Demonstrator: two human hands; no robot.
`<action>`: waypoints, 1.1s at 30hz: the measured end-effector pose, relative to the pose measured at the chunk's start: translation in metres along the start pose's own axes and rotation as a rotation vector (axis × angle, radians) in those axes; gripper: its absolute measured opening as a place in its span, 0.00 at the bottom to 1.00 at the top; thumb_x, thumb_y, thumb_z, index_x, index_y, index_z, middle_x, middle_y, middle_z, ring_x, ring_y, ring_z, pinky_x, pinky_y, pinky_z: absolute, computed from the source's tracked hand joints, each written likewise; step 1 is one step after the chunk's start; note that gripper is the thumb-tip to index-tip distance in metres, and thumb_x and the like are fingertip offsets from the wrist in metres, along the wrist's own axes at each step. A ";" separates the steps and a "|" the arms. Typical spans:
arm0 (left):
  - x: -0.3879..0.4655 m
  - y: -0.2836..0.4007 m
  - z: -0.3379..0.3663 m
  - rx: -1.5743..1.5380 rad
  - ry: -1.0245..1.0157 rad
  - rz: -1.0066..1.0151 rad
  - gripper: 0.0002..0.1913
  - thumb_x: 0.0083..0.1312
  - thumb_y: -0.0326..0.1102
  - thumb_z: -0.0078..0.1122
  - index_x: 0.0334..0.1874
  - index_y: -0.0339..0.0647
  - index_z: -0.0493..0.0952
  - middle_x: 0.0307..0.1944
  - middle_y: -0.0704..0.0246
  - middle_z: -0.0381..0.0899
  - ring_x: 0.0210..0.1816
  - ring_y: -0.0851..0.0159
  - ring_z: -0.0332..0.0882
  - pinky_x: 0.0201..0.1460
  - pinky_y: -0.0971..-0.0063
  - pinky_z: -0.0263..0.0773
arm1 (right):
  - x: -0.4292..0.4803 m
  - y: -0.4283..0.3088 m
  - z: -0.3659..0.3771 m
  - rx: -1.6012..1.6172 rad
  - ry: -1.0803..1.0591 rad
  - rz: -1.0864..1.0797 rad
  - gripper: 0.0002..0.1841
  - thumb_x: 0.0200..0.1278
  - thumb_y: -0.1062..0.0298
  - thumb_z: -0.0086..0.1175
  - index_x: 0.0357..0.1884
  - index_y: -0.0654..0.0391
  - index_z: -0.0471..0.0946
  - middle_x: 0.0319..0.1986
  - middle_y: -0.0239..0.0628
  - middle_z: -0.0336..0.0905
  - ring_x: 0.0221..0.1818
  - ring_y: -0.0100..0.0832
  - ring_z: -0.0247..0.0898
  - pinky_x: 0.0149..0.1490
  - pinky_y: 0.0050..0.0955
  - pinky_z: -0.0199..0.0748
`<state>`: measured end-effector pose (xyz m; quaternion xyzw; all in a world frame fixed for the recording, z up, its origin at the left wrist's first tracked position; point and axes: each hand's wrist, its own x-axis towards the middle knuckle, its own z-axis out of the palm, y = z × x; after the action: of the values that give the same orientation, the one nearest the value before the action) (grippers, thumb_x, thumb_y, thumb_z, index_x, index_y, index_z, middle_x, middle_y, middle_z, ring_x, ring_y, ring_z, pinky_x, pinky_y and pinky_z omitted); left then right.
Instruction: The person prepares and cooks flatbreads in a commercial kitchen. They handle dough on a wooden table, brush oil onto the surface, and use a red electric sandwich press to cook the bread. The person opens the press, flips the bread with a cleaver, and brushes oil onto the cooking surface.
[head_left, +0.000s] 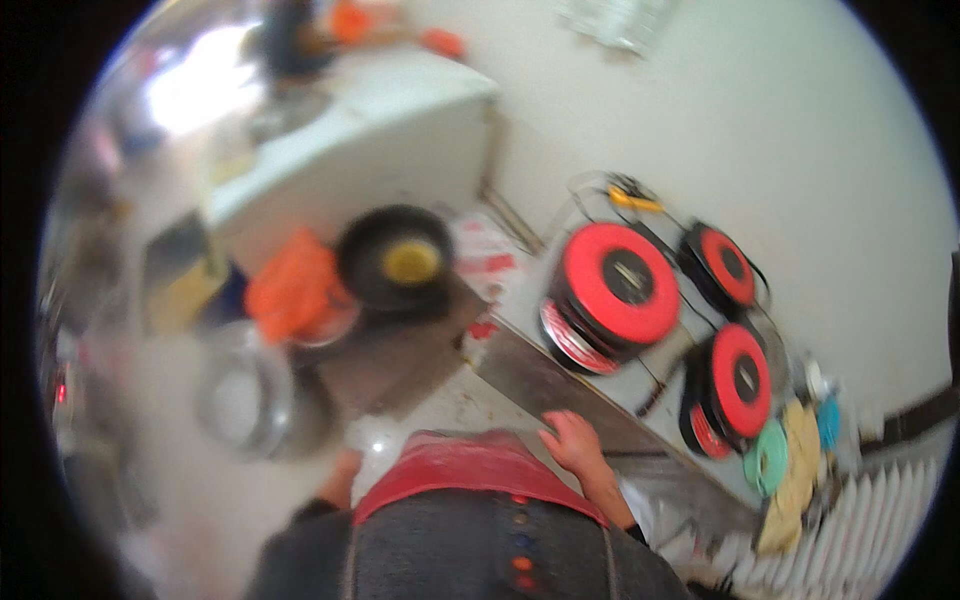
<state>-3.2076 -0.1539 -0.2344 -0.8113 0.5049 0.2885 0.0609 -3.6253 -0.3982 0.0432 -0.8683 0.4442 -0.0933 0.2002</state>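
Note:
My right hand (574, 444) hangs beside the long, low table (540, 373), its fingers somewhat apart and nothing in it. Whether the fingertips touch the table's edge, I cannot tell. On that table stand three black appliances with round red lids, probably electric cookers: a large one (621, 289), one nearer me (739, 382) and a smaller one (721, 264) behind. Low at my left side, my left hand (343, 474) is blurred and partly cut off by my clothing, so its fingers do not show. A red apron or cloth (480, 465) covers my front.
Ahead, a black pan (356, 259) contains something round and yellow (412, 262). An orange cloth or bag (296, 289) lies beside it. A metal pot (281, 397) stands left. Cables and a yellow power strip (634, 199) lie behind the appliances. A white radiator (862, 525) is lower right.

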 end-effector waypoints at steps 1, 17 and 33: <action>0.003 -0.007 0.001 0.118 -0.009 0.099 0.14 0.66 0.38 0.42 0.37 0.43 0.80 0.37 0.57 0.79 0.40 0.53 0.78 0.42 0.56 0.72 | -0.002 0.000 0.000 0.012 0.018 0.011 0.18 0.55 0.55 0.54 0.45 0.54 0.75 0.42 0.42 0.75 0.48 0.44 0.70 0.50 0.42 0.68; 0.035 -0.002 -0.002 0.089 -0.010 0.190 0.16 0.64 0.43 0.45 0.36 0.42 0.81 0.37 0.54 0.80 0.39 0.48 0.78 0.43 0.54 0.71 | -0.018 0.001 -0.004 0.008 0.093 0.086 0.17 0.54 0.54 0.54 0.39 0.56 0.75 0.37 0.47 0.76 0.42 0.49 0.71 0.46 0.46 0.70; -0.004 0.028 -0.027 -0.475 -0.003 -0.434 0.21 0.53 0.49 0.52 0.35 0.37 0.82 0.40 0.53 0.80 0.45 0.49 0.77 0.49 0.61 0.71 | 0.017 -0.005 -0.010 0.070 -0.044 0.034 0.18 0.52 0.60 0.58 0.43 0.59 0.75 0.39 0.46 0.76 0.46 0.46 0.71 0.50 0.42 0.68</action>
<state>-3.2217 -0.1748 -0.2048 -0.8910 0.2386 0.3799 -0.0694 -3.6147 -0.4119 0.0543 -0.8549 0.4508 -0.0863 0.2419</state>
